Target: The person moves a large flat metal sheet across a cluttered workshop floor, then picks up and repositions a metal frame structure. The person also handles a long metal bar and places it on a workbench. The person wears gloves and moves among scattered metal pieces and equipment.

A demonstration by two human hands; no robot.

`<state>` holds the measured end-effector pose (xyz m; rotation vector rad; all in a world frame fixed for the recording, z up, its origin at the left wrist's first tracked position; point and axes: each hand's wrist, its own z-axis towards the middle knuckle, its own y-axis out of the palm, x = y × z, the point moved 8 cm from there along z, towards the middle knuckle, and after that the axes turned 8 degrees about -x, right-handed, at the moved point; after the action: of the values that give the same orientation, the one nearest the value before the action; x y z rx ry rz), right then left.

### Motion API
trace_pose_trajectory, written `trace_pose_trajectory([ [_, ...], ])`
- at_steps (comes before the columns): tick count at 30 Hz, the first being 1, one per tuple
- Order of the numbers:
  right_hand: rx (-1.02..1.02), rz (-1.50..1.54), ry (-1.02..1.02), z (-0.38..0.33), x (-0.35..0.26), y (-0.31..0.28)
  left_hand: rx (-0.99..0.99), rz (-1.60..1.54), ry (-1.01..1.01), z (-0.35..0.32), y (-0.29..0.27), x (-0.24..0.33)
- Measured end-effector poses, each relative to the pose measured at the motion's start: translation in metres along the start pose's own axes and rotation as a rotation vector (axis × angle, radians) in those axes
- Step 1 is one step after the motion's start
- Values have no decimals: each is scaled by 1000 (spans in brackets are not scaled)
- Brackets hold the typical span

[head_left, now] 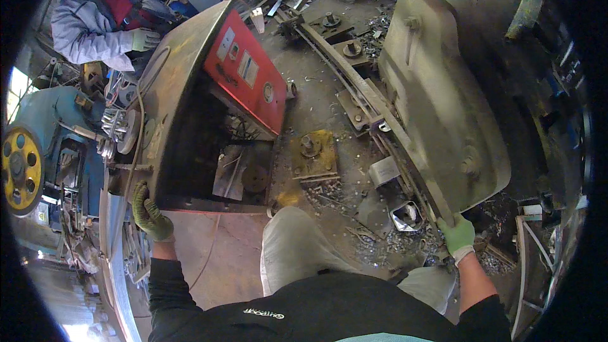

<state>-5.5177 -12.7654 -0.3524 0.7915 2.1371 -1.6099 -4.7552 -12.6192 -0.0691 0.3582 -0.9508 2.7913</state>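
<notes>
My left hand (pixel 152 218), in a dark green knitted glove, is at the near left corner of a large metal cabinet (pixel 166 88), its fingers curled against the edge beside a hanging cable (pixel 140 133). The cabinet is tilted, with an open dark side and a red panel (pixel 247 69). Over on the right, my right hand (pixel 457 235), in a light green glove, is closed around the near end of a long metal bar (pixel 405 139). That bar runs away from me along a big grey-beige machine cover (pixel 437 101); my fingers hide its tip.
Another person (pixel 104 31) stands far left, a gloved hand on the cabinet. Bolted mounts (pixel 310 152), scrap and loose metal bits (pixel 373 250) litter the floor. A blue machine with a yellow wheel (pixel 22 171) stands left. A metal frame (pixel 522 266) is at the right.
</notes>
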Motion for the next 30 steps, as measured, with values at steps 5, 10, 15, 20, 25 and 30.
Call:
trace_pose_trajectory([
  [5,-32,-10,10,-3,-9,-4,12,-22,-3,-1,0,-3],
  [10,-37,76,29,-2,-6,-2,6,27,-30,-2,-1,-6],
  [15,-19,-61,28,-2,-4,-3,10,8,-18,-3,-1,-7],
  [20,-40,-79,51,1,5,2,6,-44,-13,-3,-1,-9],
  [25,-19,-85,28,0,3,0,-1,12,5,-3,-2,-7],
  [30,-33,-80,59,-5,-7,-6,17,-49,17,-2,-1,-7],
])
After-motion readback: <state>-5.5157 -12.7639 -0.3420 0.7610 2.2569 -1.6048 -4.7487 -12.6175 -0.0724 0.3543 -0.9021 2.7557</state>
